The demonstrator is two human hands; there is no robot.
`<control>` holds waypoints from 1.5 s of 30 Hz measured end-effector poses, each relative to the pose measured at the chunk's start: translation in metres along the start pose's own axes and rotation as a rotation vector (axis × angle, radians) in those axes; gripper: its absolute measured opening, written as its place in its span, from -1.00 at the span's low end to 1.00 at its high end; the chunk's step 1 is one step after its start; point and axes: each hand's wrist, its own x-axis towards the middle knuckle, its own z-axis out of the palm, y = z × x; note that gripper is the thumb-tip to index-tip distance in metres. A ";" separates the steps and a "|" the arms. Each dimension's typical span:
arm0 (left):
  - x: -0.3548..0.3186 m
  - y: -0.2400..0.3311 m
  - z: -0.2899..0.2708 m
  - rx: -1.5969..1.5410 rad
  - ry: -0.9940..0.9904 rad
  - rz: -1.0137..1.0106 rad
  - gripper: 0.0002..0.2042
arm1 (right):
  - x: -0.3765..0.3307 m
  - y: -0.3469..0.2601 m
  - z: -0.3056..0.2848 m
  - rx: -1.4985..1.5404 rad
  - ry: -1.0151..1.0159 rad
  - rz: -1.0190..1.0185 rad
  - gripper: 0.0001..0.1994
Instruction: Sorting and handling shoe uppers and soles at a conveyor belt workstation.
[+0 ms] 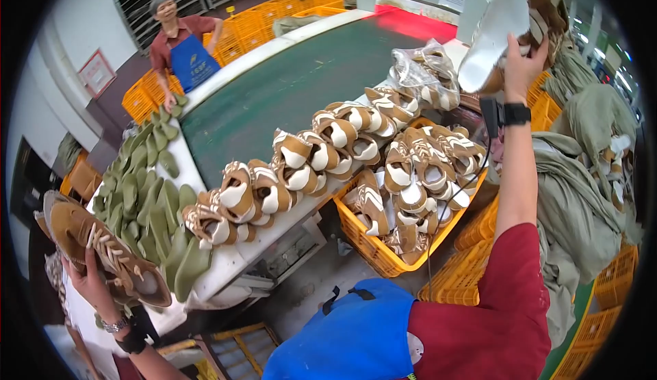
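My left hand [92, 287], at the far left, is closed around brown shoe uppers [102, 250] with pale laces. A pile of green shoe lasts [147, 205] lies beside them on the white table edge. Raised at the upper right, my right hand [525, 69] grips a bundle of brown-and-white shoe uppers [547, 0]. A flat white sole-shaped piece [496, 34] sticks out of that bundle, and its attachment is hidden. Between my hands, a row of brown-and-white shoe uppers [321, 151] lines the near edge of the belt, ending in some wrapped in clear plastic [424, 75].
Below the row stands a yellow crate [393, 265] full of uppers. The green conveyor belt [274, 99] runs behind it. A co-worker in a blue apron [191, 62] stands across the table, with one hand near the lasts. Grey-green cloths [582, 195] cover stacked crates at the right.
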 end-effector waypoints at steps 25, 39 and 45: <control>-0.032 0.291 0.573 -0.931 -0.717 -0.763 -0.57 | -0.121 0.118 0.091 0.813 -0.978 1.499 -0.27; -0.019 0.259 0.725 -1.322 -0.878 -0.854 -0.72 | -0.041 0.198 0.168 0.487 -1.064 0.755 -0.43; -0.090 0.229 0.802 -1.049 -0.897 -0.832 -0.63 | -0.152 0.306 0.184 -0.615 -1.197 -0.508 -0.76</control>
